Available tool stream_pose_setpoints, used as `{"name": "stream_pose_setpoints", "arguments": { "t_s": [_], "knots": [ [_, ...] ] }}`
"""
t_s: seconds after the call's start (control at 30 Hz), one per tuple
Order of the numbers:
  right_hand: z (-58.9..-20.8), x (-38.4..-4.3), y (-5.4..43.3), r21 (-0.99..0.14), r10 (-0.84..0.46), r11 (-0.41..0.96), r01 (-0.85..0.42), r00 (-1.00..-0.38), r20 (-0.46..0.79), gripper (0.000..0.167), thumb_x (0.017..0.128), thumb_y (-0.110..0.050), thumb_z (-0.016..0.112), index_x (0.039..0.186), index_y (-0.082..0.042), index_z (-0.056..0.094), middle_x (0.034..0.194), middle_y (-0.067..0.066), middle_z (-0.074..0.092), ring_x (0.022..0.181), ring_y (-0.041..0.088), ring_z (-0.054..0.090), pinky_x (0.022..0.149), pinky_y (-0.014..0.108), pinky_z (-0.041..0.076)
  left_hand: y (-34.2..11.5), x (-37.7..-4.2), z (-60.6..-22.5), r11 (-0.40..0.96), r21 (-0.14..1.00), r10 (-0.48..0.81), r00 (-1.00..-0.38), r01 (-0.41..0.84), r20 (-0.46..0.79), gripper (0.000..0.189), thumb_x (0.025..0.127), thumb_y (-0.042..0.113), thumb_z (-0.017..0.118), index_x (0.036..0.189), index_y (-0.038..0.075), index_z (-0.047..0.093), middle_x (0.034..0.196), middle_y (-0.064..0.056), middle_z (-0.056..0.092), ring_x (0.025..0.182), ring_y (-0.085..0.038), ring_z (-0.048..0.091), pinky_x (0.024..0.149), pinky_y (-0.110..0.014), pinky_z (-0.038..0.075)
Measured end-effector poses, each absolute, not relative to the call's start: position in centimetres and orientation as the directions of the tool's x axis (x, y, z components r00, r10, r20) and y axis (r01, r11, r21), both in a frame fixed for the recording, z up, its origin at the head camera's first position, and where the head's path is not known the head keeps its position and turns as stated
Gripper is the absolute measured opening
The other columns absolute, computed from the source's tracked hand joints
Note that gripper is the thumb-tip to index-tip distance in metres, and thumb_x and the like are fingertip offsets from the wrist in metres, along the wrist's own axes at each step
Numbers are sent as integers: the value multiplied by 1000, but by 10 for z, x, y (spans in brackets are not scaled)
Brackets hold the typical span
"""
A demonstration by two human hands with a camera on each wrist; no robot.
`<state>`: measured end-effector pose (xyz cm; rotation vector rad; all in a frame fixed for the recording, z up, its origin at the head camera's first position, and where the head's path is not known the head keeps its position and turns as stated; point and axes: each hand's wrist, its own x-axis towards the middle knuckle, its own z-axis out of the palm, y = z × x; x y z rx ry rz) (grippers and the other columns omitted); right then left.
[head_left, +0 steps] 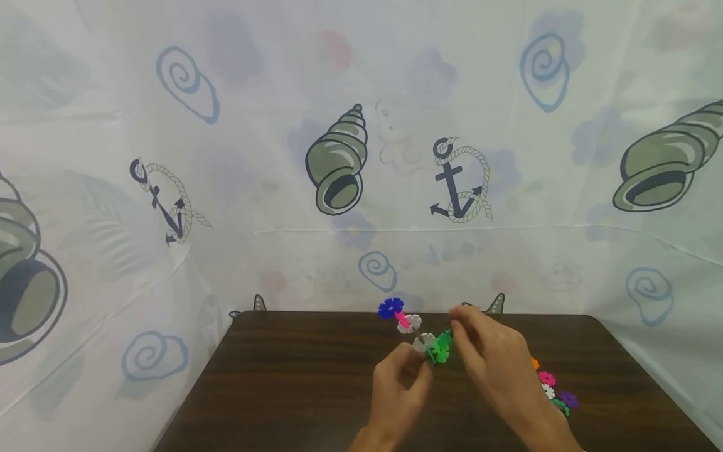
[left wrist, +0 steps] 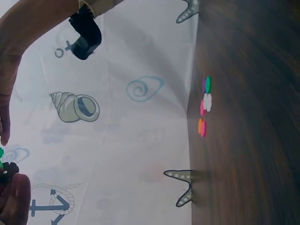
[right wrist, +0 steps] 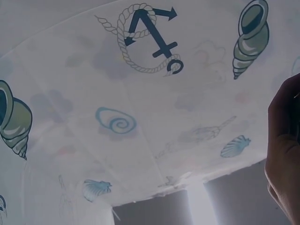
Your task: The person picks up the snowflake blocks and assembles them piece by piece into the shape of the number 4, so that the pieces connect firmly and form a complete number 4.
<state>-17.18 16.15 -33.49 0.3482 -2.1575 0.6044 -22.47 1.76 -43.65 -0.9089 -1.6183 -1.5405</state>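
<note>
A chain of slotted, flower-shaped plastic discs stands tilted between both hands: a blue disc (head_left: 390,308) at its far end, then a pink one (head_left: 401,319), white discs (head_left: 424,343) and green discs (head_left: 441,349). My left hand (head_left: 398,386) pinches the chain's lower part by the white and green discs. From the right, my right hand (head_left: 499,361) holds thumb and forefinger together at the upper edge of a green disc. The left wrist view catches a dark disc (left wrist: 8,171) by the left fingertips. In the right wrist view, part of a hand (right wrist: 286,154) shows at the edge, its contents hidden.
More flower discs in pink (head_left: 546,378), white, orange, purple and green lie on the dark wooden table (head_left: 282,383), partly behind the right forearm. A white printed cloth (head_left: 254,157) hangs behind the table and along its sides.
</note>
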Motion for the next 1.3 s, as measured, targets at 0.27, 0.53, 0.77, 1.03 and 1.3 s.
{"name": "stream_pose_setpoints", "arguments": {
  "t_s": [0.27, 0.53, 0.77, 1.03, 1.3],
  "knots": [
    [-333, -176, 155, -292, -31, 841, -455, -580, 814, 17, 88, 1, 74, 99, -11, 73, 77, -5, 74, 62, -1, 59, 53, 17, 46, 13, -215, -430, -128, 824, 117, -817, 552, 565, 21, 90, 1, 70, 105, 13, 62, 97, -9, 79, 84, -13, 76, 78, -29, 62],
    [-335, -178, 152, -310, -44, 831, -462, -610, 791, 17, 89, 1, 73, 102, -11, 72, 75, -4, 73, 58, -4, 52, 49, 18, 42, 10, -214, -426, -195, 888, 167, -878, 417, 449, 39, 94, 14, 73, 127, 14, 52, 113, -9, 70, 92, -12, 71, 82, -31, 60],
    [-339, -179, 145, -336, -66, 805, -489, -637, 768, 16, 90, 0, 74, 102, -10, 72, 80, -3, 76, 65, -1, 62, 53, 17, 48, 11, -214, -426, -194, 910, 119, -912, 367, 393, 26, 97, 20, 70, 118, 8, 60, 104, -4, 67, 90, -11, 68, 83, -28, 58],
    [-345, -181, 143, -317, -86, 798, -512, -618, 781, 17, 89, 1, 74, 101, -10, 71, 76, -4, 74, 64, -4, 61, 51, 15, 43, 12, -217, -427, -238, 893, 103, -904, 382, 414, 15, 94, 9, 69, 108, 10, 65, 111, -4, 68, 100, -13, 65, 91, -28, 52],
    [-349, -181, 149, -316, -102, 797, -514, -630, 770, 19, 89, -3, 76, 106, -11, 71, 78, -7, 74, 69, 0, 66, 59, 21, 52, 11, -221, -427, -213, 899, 86, -909, 382, 407, 7, 92, 12, 73, 98, 13, 71, 104, -6, 72, 92, -11, 67, 86, -27, 54]
  ]
}}
